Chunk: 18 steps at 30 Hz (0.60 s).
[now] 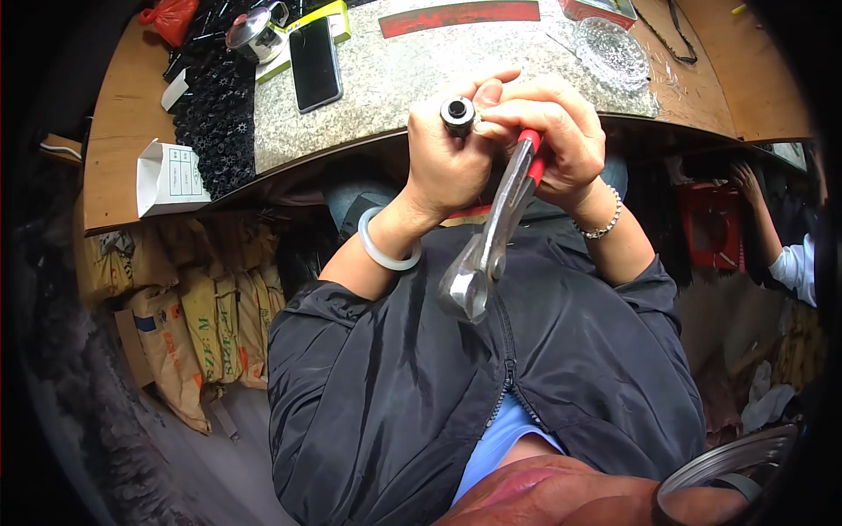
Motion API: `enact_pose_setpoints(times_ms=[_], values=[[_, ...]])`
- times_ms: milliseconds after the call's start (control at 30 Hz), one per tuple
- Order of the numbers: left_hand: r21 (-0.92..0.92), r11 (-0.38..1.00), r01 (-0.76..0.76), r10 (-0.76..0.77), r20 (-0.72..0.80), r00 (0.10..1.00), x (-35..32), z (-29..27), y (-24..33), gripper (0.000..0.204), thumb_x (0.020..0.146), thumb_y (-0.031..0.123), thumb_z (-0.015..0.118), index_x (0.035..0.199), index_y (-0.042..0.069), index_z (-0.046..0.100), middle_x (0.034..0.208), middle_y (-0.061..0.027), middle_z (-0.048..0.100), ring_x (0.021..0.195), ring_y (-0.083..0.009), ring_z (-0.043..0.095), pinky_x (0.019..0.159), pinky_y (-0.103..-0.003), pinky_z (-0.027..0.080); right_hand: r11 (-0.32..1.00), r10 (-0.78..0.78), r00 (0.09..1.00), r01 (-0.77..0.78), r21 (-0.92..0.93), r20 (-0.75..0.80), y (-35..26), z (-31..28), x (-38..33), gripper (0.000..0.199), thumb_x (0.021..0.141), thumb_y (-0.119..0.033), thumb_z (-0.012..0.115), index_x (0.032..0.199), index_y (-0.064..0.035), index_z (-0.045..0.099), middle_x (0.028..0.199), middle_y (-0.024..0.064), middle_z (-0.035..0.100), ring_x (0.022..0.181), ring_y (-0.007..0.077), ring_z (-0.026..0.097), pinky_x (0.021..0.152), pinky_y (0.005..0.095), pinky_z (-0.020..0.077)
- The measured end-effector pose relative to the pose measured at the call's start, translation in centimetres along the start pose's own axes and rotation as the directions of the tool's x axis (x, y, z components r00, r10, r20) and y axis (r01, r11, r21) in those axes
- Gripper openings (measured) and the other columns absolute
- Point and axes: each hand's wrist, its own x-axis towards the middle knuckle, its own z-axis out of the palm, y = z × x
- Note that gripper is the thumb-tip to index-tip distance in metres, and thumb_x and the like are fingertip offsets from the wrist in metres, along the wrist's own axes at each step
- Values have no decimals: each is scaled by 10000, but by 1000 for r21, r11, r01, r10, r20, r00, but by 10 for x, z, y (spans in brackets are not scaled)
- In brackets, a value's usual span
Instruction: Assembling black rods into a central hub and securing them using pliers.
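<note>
My left hand [445, 162] is closed around a short black cylindrical part [457, 111], its round, hollow-looking end facing up with a pale rim. Close beside it, my right hand [561, 131] grips a pair of pliers [498, 223] by the red handles. The metal head of the pliers points down toward my jacket, away from the black part. The fingertips of both hands meet near the cylinder, and whatever they pinch there is hidden. Both hands are above the front edge of the stone-patterned tabletop [368, 131].
A phone [316, 66], a silver metal pot [254, 35], a red strip [460, 16] and a glass ashtray [611, 53] lie on the table. Small black parts [215, 127] and a white box [171, 180] are left. Sacks [206, 329] stand below; another person's hand [747, 182] shows right.
</note>
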Motion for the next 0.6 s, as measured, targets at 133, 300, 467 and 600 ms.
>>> enact_pose_setpoints(times_ms=[133, 300, 467, 600], values=[[-18, 999, -44, 44, 6, 999, 1, 1, 0, 255, 864, 135, 522, 1017, -56, 593, 734, -52, 619, 691, -63, 532, 619, -214, 455, 999, -29, 999, 30, 11, -27, 3, 4, -1, 197, 643, -91, 678, 819, -30, 612, 719, 88, 610, 646, 230, 614, 580, 301, 493], [-76, 994, -81, 80, -11, 997, 3, 3, 0, 268, 863, 136, 516, 1013, -73, 588, 749, -54, 618, 710, -68, 538, 633, -218, 458, 999, -41, 998, 41, -2, -40, 1, 3, 4, 194, 647, -110, 682, 811, -40, 606, 717, 82, 609, 647, 223, 611, 583, 302, 489], [-146, 989, -25, 19, -41, 999, 1, 4, 3, 278, 842, 141, 524, 998, -78, 591, 765, -59, 619, 721, -81, 552, 645, -225, 462, 999, -42, 998, 41, -13, -41, 1, 5, 5, 178, 652, -118, 680, 797, -46, 605, 715, 79, 608, 650, 223, 611, 586, 302, 490], [-98, 991, -87, 84, -31, 996, 3, 5, 1, 292, 831, 147, 527, 998, -85, 587, 757, -66, 625, 719, -86, 558, 644, -230, 465, 996, -91, 996, 91, 22, -5, 6, 2, 12, 177, 675, -126, 681, 804, -38, 599, 717, 84, 609, 665, 239, 616, 588, 296, 490]])
